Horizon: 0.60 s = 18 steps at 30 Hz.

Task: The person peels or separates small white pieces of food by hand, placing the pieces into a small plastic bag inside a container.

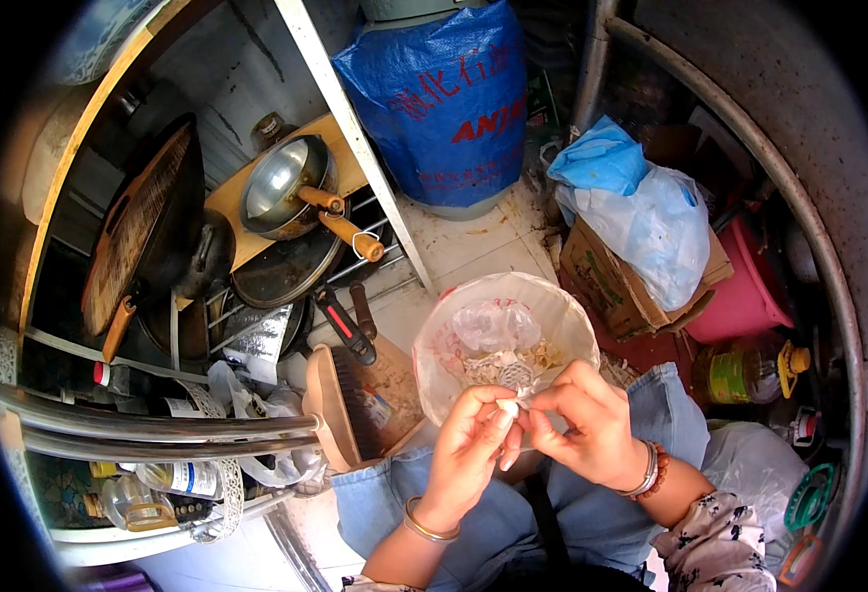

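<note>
Between the fingertips of my left hand [471, 444] is a small pale piece that looks like a garlic clove [509, 406]. My right hand [589, 429] meets it from the right, its thumb and forefinger pinching a thin whitish skin at the clove. Both hands are over the near rim of a bin with a pale plastic liner [434, 348]. Inside the bin lie a clear plastic bag [497, 325] and papery peelings [545, 355]. A bangle is on my left wrist; a bangle and a beaded bracelet are on my right.
Left are a rack with pans [279, 185], a brush [330, 407] and a dustpan [397, 385]. A blue woven bag [441, 111] stands ahead. On the right are a cardboard box [597, 274] under plastic bags [663, 229], a pink bucket [745, 281] and an oil bottle [745, 374].
</note>
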Available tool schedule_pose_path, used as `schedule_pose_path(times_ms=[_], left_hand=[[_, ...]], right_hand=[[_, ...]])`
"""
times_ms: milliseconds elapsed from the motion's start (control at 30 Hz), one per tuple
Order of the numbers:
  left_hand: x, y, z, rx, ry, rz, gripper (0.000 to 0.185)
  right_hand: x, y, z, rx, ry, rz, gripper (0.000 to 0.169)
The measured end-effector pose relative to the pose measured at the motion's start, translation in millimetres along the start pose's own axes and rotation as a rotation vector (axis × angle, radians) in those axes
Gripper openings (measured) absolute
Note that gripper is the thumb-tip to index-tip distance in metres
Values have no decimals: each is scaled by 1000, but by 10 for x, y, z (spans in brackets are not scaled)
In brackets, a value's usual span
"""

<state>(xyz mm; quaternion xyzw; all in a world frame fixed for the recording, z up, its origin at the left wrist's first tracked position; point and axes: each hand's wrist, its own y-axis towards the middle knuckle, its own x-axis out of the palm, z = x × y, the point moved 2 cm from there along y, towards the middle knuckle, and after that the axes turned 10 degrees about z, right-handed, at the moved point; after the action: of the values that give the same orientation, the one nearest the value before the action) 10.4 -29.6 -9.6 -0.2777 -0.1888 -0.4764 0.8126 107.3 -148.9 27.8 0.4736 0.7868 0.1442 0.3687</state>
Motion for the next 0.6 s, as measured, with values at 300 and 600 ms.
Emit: schedule_pose_path(times_ms=[300, 600], left_hand=[[-42, 6, 6, 84, 130, -33, 19], [-47, -79, -34, 424, 708, 225, 19]], right_hand=[[-5, 49, 143, 175, -123, -46, 9], [36, 7, 120, 440, 280, -234, 13]])
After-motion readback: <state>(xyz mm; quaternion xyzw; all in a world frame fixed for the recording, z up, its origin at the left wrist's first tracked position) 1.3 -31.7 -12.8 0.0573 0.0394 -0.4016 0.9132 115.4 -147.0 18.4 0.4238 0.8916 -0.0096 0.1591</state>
